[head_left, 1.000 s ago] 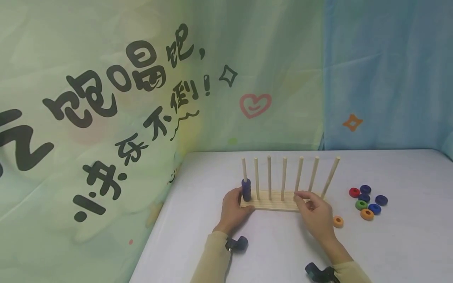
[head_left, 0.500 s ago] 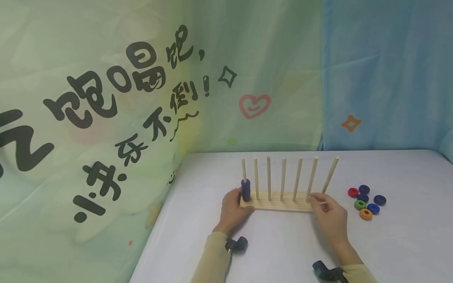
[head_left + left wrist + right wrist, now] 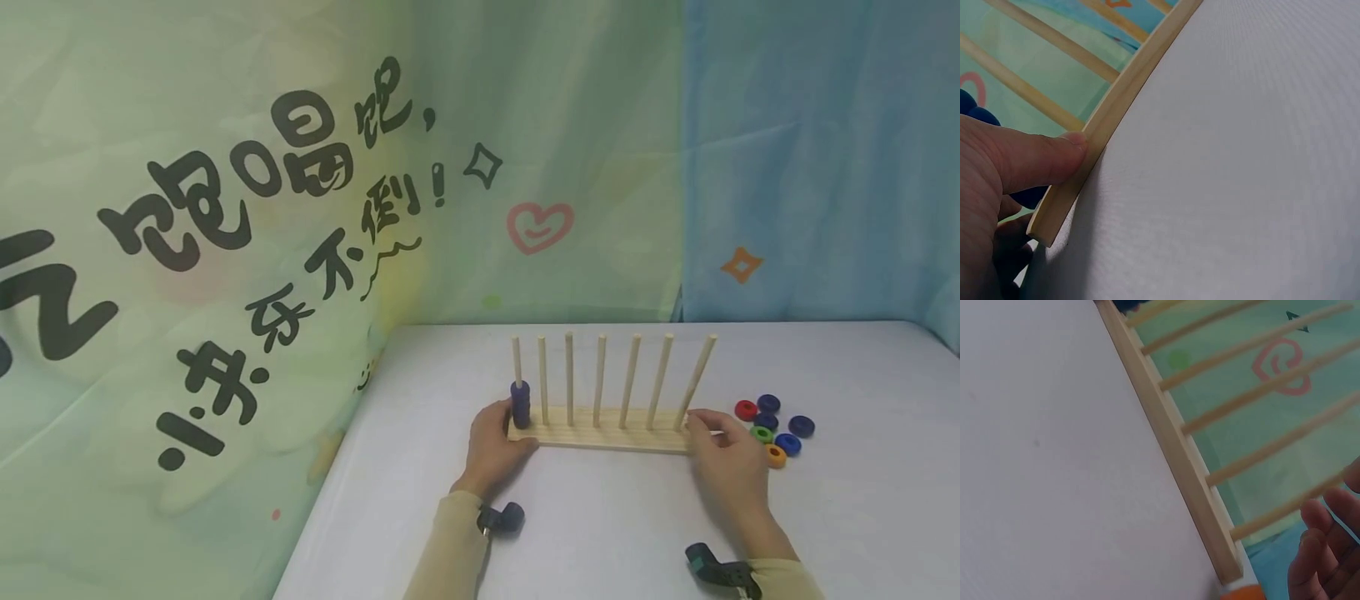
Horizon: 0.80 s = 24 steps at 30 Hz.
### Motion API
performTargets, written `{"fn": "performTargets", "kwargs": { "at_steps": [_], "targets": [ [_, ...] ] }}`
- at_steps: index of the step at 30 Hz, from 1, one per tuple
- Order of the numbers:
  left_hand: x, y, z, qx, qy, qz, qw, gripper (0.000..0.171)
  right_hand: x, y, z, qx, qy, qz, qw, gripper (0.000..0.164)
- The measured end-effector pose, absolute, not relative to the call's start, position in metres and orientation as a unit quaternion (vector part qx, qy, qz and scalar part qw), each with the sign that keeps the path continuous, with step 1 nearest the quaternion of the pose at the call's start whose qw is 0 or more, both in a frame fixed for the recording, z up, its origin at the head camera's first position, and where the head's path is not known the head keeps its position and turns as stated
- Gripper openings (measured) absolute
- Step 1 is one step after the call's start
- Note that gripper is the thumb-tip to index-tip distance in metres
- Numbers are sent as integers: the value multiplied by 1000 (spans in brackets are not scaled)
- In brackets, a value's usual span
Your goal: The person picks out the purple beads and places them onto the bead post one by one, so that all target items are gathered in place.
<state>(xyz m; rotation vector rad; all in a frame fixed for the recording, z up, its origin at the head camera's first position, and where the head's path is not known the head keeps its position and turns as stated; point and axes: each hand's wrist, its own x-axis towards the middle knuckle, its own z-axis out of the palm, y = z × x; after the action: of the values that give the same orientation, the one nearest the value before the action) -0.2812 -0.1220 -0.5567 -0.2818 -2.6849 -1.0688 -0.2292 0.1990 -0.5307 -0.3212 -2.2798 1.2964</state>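
A wooden peg stand (image 3: 600, 433) with several upright pegs stands on the table. Dark blue rings (image 3: 521, 406) are stacked on its leftmost peg. My left hand (image 3: 495, 442) grips the stand's left end; in the left wrist view the thumb (image 3: 1054, 159) presses the front edge of the base, while the other fingers are partly hidden behind it. My right hand (image 3: 731, 462) is by the stand's right end, near the last peg. Its fingers (image 3: 1310, 556) are loosely bent in the right wrist view, and no held thing shows there.
Loose rings lie right of the stand: a red ring (image 3: 746, 409), a green ring (image 3: 762, 435), an orange ring (image 3: 777, 456) and several blue ones, including a dark blue ring (image 3: 802, 427). My right hand partly covers this group. A printed curtain (image 3: 540, 283) hangs behind the white table (image 3: 600, 533).
My right hand has moved rightward along the front of the stand, from the middle pegs to its right end. It now covers a single orange ring seen earlier. The left hand stays put.
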Motion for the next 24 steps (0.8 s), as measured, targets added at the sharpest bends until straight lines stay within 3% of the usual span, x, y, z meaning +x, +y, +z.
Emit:
{"fn": "performTargets", "kwargs": {
  "at_steps": [14, 24],
  "targets": [
    [-280, -124, -556, -81, -922, -367, 94, 69, -237, 231, -533, -171, -817, 452, 315, 21],
    [-278, -123, -555, -86, -921, -367, 99, 68, -233, 255, -537, -227, -809, 438, 319, 25]
  ]
}}
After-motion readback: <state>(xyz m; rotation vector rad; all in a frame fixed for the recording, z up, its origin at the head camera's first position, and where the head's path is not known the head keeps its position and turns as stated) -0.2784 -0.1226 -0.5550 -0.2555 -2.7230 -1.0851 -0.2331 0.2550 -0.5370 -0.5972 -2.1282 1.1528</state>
